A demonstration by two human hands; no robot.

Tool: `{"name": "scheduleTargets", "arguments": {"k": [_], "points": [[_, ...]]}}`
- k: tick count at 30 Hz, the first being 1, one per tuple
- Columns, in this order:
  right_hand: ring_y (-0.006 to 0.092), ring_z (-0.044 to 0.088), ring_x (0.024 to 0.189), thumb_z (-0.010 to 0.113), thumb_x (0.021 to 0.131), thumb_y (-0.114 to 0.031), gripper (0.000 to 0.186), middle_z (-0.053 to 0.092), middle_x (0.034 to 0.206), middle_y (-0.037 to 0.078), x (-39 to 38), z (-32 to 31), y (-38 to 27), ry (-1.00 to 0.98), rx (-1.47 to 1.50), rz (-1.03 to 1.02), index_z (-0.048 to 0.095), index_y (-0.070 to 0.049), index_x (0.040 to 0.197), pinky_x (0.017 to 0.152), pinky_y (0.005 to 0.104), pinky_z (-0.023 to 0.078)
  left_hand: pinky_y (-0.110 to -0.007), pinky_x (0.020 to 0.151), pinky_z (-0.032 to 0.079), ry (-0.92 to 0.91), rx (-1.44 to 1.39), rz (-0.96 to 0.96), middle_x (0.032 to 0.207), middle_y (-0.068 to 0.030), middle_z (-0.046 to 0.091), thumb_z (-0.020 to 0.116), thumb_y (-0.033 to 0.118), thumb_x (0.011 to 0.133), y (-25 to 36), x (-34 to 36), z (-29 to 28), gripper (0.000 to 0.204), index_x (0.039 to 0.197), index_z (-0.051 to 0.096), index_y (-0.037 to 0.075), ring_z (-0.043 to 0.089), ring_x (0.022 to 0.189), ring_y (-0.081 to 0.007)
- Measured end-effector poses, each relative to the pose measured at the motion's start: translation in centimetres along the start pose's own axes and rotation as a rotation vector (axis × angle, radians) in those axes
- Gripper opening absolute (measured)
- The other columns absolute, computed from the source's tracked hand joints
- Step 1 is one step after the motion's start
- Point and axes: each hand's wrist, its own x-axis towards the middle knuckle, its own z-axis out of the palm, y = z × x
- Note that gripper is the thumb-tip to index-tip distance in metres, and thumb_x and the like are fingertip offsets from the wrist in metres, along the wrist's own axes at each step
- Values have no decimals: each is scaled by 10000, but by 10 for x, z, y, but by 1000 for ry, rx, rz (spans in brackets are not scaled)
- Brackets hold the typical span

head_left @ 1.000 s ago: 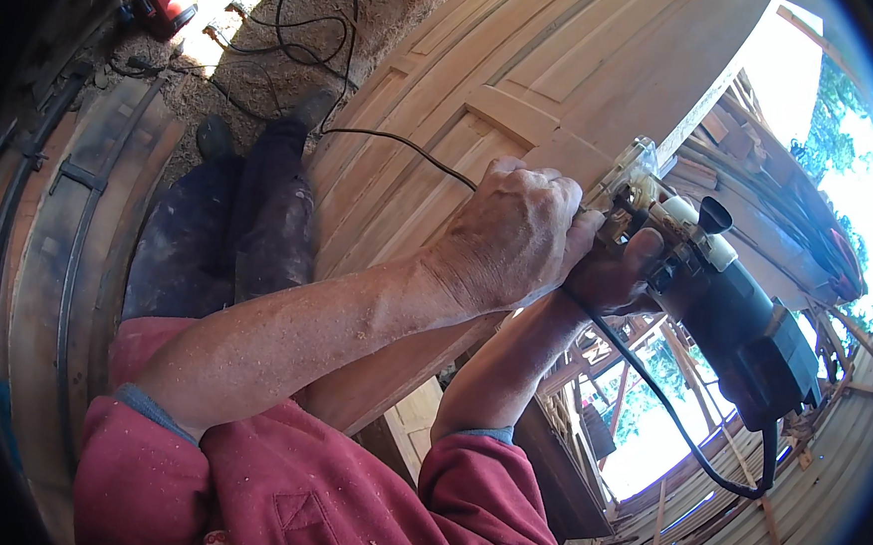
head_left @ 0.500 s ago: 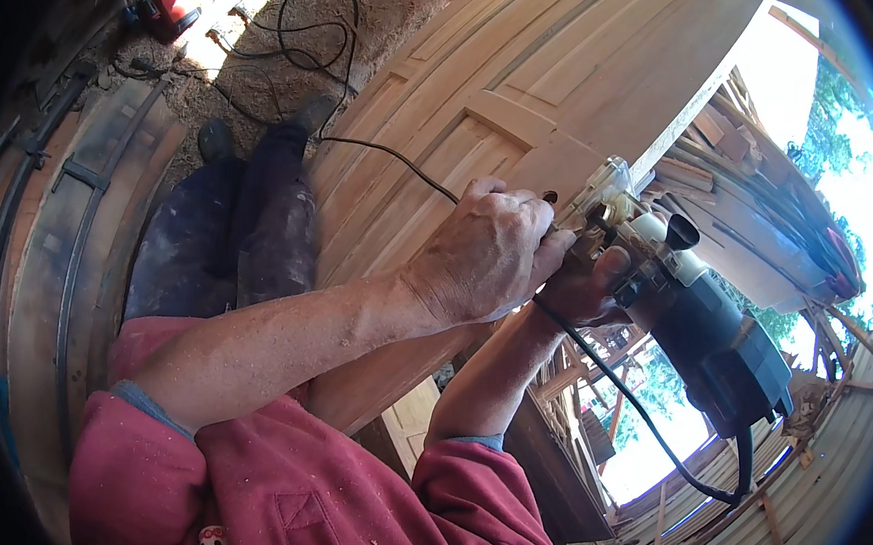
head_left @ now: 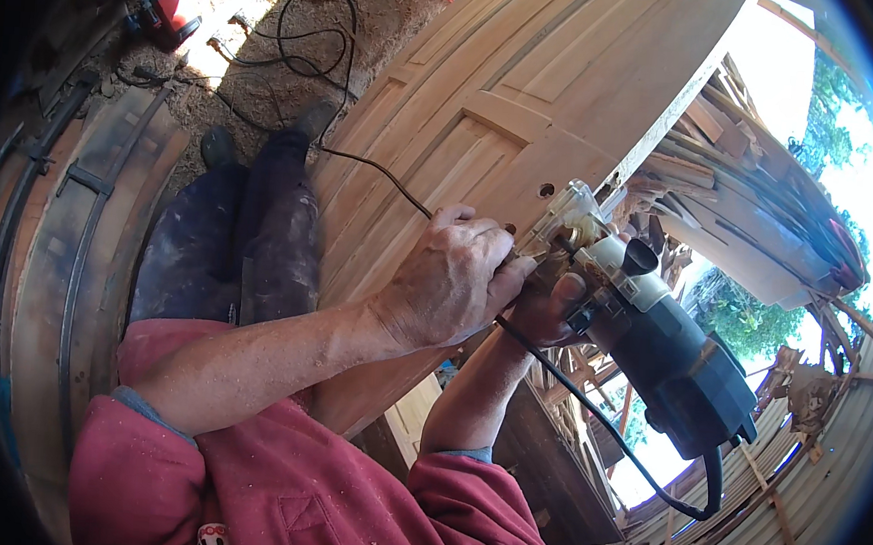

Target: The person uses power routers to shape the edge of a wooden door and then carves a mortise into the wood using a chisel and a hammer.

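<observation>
Both hands meet at the base of a black, corded power tool with a clear plastic guard (head_left: 671,362), held beside a pale wooden panelled door (head_left: 594,67).
The right hand (head_left: 551,308) grips the tool near its base, thumb showing, probably bearing the weight where the heavy body joins it; the motor end slants off to the lower right, beyond the door's edge. That seems to turn the base toward the left hand (head_left: 449,278), whose fingers curl close against it; whether they pinch a part cannot be told. The black rubbery cord (head_left: 611,430) droops from the motor end and back under the hands, apparently leaving the base unobstructed. Whether the tool touches the door, near its dark round hole (head_left: 546,190), is unclear.
</observation>
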Motion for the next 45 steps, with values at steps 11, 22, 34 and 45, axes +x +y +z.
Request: {"name": "scheduleTargets", "arguments": {"k": [11, 22, 34, 45], "points": [[254, 529, 1182, 812, 734, -580, 894, 507, 1277, 132, -35, -20, -18, -92, -405, -40, 458, -28, 1341, 1001, 390, 427, -509, 890, 492, -94, 131, 97, 615, -167, 495, 610, 118, 928, 10, -33, -15, 233, 749, 551, -19, 558, 598, -405], [306, 549, 1164, 737, 775, -614, 787, 570, 1235, 128, -31, -23, -33, -180, -440, 38, 541, -59, 1300, 1007, 439, 403, -502, 889, 473, -131, 134, 57, 651, -183, 533, 601, 116, 929, 4, -43, -13, 212, 773, 582, -27, 590, 649, -413], [189, 515, 1187, 780, 828, -349, 647, 539, 1236, 55, -17, -15, -14, -172, -136, -28, 453, -79, 1318, 1040, 366, 435, -408, 667, 481, -165, 241, -150, 725, -191, 580, 612, 208, 968, 32, -17, -22, 269, 828, 600, -21, 615, 717, -332], [213, 622, 1026, 688, 848, -381, 529, 623, 1146, 67, 18, -7, -66, -118, 728, 323, 526, -111, 1273, 880, 393, 528, -418, 880, 481, -147, 292, 677, 1013, -143, 632, 703, 132, 862, 206, 65, -25, 230, 1060, 636, 37, 636, 960, -329]]}}
